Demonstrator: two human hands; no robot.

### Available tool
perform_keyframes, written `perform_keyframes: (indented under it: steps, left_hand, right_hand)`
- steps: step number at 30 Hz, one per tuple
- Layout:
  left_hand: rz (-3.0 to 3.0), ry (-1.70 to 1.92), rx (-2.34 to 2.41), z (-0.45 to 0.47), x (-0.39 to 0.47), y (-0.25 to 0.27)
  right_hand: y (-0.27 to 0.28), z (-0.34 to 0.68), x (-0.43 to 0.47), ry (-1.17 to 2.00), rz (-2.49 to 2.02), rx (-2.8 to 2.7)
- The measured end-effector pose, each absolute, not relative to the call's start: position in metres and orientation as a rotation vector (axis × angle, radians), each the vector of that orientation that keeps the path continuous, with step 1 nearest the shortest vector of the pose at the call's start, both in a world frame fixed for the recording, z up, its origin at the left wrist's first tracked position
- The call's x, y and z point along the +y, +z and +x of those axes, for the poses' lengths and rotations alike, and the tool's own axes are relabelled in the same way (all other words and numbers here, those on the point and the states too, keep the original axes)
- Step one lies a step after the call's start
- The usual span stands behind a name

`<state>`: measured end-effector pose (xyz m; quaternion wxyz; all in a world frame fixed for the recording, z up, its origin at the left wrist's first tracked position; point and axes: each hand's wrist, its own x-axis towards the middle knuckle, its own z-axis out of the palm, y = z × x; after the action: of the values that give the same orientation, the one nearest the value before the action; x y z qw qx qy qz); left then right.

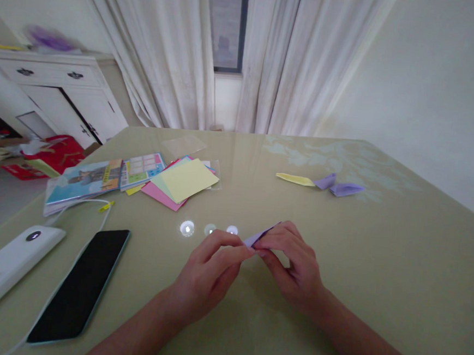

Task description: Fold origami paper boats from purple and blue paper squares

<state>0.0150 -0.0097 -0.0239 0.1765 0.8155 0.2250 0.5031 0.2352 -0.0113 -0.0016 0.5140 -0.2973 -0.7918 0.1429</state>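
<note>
A small folded purple paper [257,237] is pinched between both hands, just above the table top [378,265]. My left hand [213,268] grips its near left end with thumb and fingers closed. On the other side my right hand [294,261] holds it, fingers bent over the paper's upper edge and thumb beneath. The fingers cover much of the paper, so its full shape is hidden. Farther back on the right lie folded paper pieces: a long yellow one [296,179] touching a purple one [325,181], and another purple one [346,190] beside them.
Coloured paper sheets [190,179] lie stacked at centre left, beside booklets [85,179]. A black-screened phone [80,288], a white power bank [11,274] and a white cable [62,289] occupy the near left. Curtains [161,45] hang behind the table's far edge.
</note>
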Motion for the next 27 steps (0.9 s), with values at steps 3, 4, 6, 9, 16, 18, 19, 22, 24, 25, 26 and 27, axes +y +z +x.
perform_keyframes:
  steps: [3, 4, 6, 9, 16, 18, 19, 22, 24, 25, 26, 27]
  left_hand:
    - [2.319, 1.418, 0.633, 0.0154, -0.0099, -0.0234]
    - [2.32, 1.423, 0.64, 0.0156, -0.0099, -0.0227]
    - [2.321, 1.446, 0.658, 0.0162, -0.01, -0.0212]
    - [2.321, 1.469, 0.673, 0.0164, -0.0106, -0.0202]
    - [2.32, 1.46, 0.644, 0.0151, -0.0115, -0.0201]
    - [2.323, 1.448, 0.627, 0.0147, -0.0114, -0.0195]
    - [2.327, 1.442, 0.624, 0.0146, -0.0113, -0.0192]
    - [2.338, 1.447, 0.629, 0.0144, -0.0118, -0.019]
    - [2.341, 1.462, 0.636, 0.0143, -0.0123, -0.0194]
    - [2.34, 1.473, 0.641, 0.0142, -0.0125, -0.0197]
    - [2.339, 1.486, 0.647, 0.0142, -0.0126, -0.02]
    - [2.339, 1.495, 0.652, 0.0142, -0.0127, -0.0202]
  right_hand:
    - [0.0023, 0.2344, -0.0127, 0.337, -0.736, -1.928]
    - [0.0034, 0.2342, -0.0134, 0.331, -0.747, -1.931]
    - [0.0042, 0.2342, -0.0148, 0.298, -0.762, -1.929]
    - [0.0015, 0.2351, -0.0165, 0.226, -0.786, -1.913]
    - [-0.0005, 0.2366, -0.017, 0.182, -0.782, -1.927]
    - [0.0024, 0.2358, -0.0166, 0.196, -0.777, -1.922]
    - [0.0039, 0.2354, -0.0165, 0.204, -0.771, -1.919]
    - [0.0065, 0.2345, -0.0163, 0.207, -0.744, -1.924]
    - [0.0067, 0.2345, -0.0165, 0.207, -0.731, -1.936]
    - [0.0064, 0.2347, -0.0166, 0.209, -0.727, -1.943]
    - [0.0061, 0.2349, -0.0167, 0.212, -0.723, -1.947]
    - [0.0056, 0.2351, -0.0168, 0.215, -0.721, -1.951]
